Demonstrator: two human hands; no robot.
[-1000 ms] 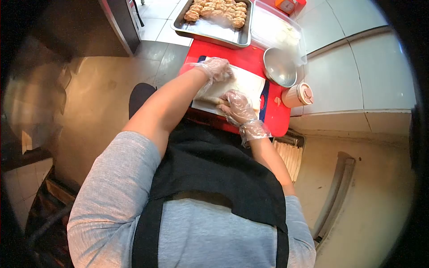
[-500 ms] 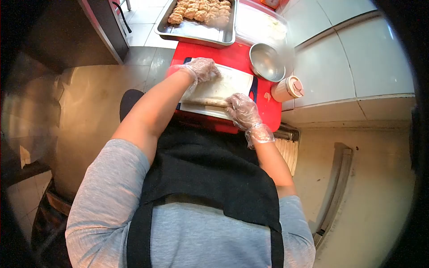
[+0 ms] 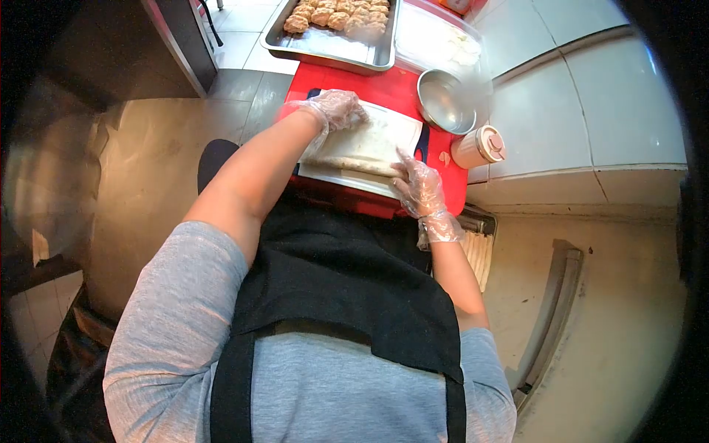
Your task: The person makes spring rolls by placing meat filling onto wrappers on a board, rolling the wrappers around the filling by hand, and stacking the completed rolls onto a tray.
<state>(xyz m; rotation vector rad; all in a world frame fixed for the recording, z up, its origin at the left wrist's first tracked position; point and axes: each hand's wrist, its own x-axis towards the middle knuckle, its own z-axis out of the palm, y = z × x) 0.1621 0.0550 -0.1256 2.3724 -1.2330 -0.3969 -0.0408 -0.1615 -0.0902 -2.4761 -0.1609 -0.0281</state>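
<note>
A pale, thin sheet of dough or flatbread [image 3: 373, 140] lies on a white cutting board [image 3: 402, 125] with dark handles. Its near edge forms a long rounded fold [image 3: 354, 165]. My left hand [image 3: 340, 111], in a clear plastic glove, rests at the sheet's far left with curled fingers that seem to grip its edge; the fingertips are partly hidden. At the near right end of the fold is my right hand [image 3: 421, 186], also gloved. Its fingers are apart, and the index finger reaches along the sheet's right side.
The board sits on a red surface [image 3: 450, 181]. Beyond it stands a metal tray [image 3: 332, 55] with several browned pieces of food [image 3: 342, 18]. To the right are a metal bowl [image 3: 445, 103], a lidded container [image 3: 478, 148], a clear plastic tub [image 3: 480, 59] and a tiled wall [image 3: 613, 103].
My right hand has moved slightly right, and its fingers have spread from a closed grip on the fold's end. My left hand stays at the sheet's far left.
</note>
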